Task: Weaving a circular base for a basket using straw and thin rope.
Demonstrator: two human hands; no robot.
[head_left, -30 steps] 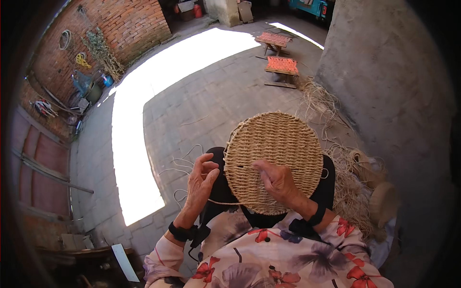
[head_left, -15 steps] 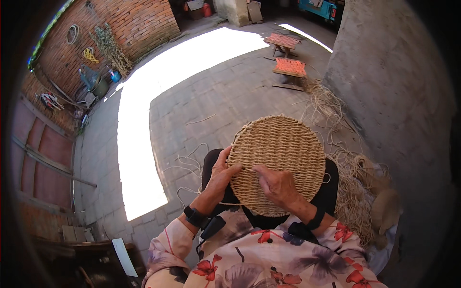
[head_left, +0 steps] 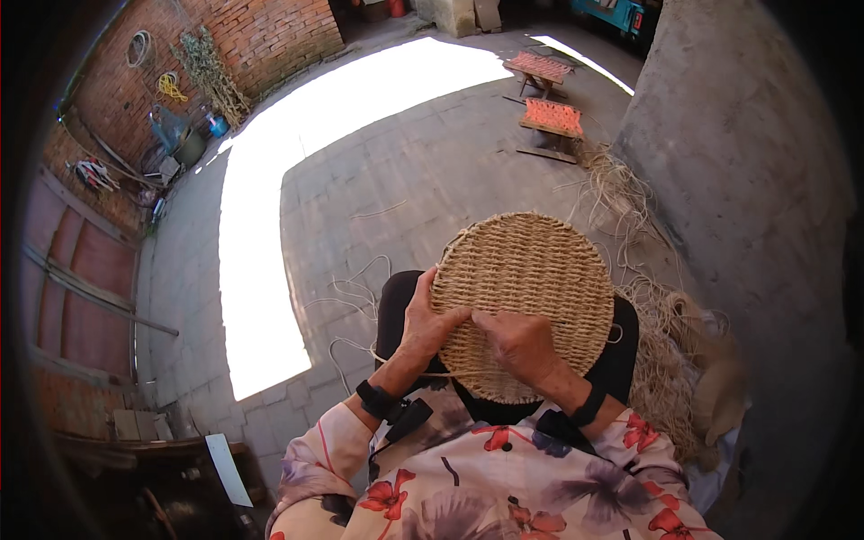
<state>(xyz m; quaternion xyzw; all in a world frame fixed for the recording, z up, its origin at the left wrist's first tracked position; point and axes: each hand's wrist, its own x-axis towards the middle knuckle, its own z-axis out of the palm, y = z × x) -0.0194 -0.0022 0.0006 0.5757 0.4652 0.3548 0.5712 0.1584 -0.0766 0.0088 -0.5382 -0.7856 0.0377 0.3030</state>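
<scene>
A round, tan woven straw mat rests over my lap, its ribbed face turned up. My left hand grips its left edge, thumb lying on top and the other fingers partly hidden behind the rim. On the weave, my right hand is closed, its fingertips almost meeting my left thumb. Whatever those fingers pinch is hidden. A pale cord runs across the lower left of the mat toward the floor, and a short loop sticks out at its right edge.
A tangled heap of straw cord lies at my right beside a concrete wall. Two low stools with reddish woven seats stand ahead. Loose cord trails on the paving at left. A dark wooden piece of furniture is at lower left.
My left thumb has slid right across the weave, close to my right fingertips. My right hand still works at about the same spot. The whole view has shifted slightly.
</scene>
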